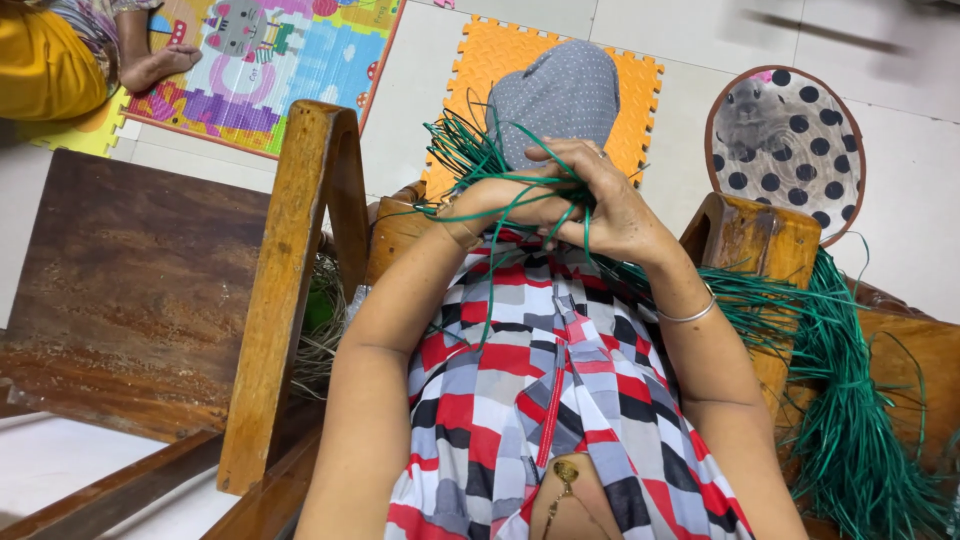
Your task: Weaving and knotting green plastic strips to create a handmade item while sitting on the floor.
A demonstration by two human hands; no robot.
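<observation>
Between the two wooden chair arms, above a lap in red, grey, black and white checked cloth [520,400], both hands meet over a tangle of green strands [480,165]. The left hand [495,200] is curled shut around a bunch of them, knuckles up, with loose ends fanning out to the left and upward. The right hand [600,200] lies touching it, fingers bent down into the same bunch and pinching strands (exactly which ones, I cannot tell); a thin silver bangle [690,315] sits on that wrist. More green strands trail under the right forearm to a thick heap [850,420] hanging beside the right chair arm [750,240]. Just beyond the hands is a grey dotted cushion [560,90] on an orange foam mat [480,60]. Left of the left chair arm [290,270] stands a worn brown table [130,280]. Farther off, another person's bare foot [160,65] rests on a colourful play mat [300,60].
</observation>
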